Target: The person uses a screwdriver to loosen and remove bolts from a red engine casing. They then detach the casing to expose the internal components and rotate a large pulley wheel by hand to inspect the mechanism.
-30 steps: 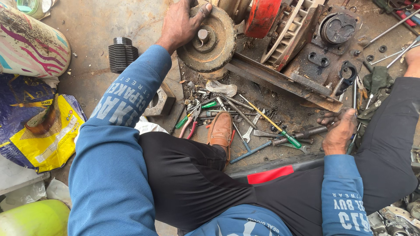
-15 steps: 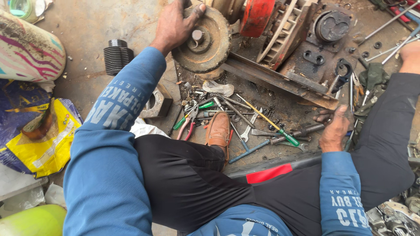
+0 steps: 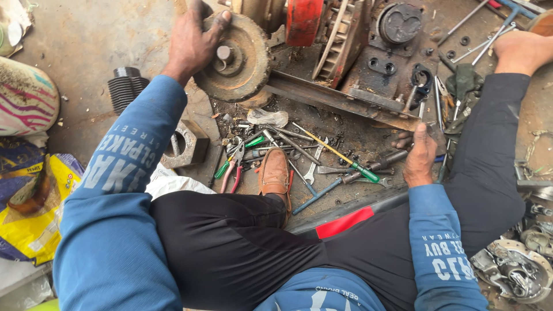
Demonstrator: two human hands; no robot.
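Note:
My left hand (image 3: 193,43) grips the rim of a rusty round pulley wheel (image 3: 239,57) on the engine, at the top of the head view. My right hand (image 3: 419,155) rests low on the oily ground among loose tools, fingers curled over the dark handle of a tool (image 3: 387,161); whether it truly grips it is unclear. Between the hands lies a heap of wrenches, a green-tipped yellow screwdriver (image 3: 340,155) and red and green handled pliers (image 3: 230,170). My brown shoe (image 3: 275,173) sits by the heap.
A red engine part (image 3: 303,20) and a finned flywheel (image 3: 345,34) stand behind the pulley. A black finned cylinder (image 3: 125,86) is at left, a metal block (image 3: 187,144) near my left sleeve. Yellow and patterned sacks (image 3: 29,196) lie at far left, metal parts (image 3: 512,268) at lower right.
My left hand has shifted around the pulley's rim toward its upper left. My right hand has moved a little left along the tools. The view has drifted slightly.

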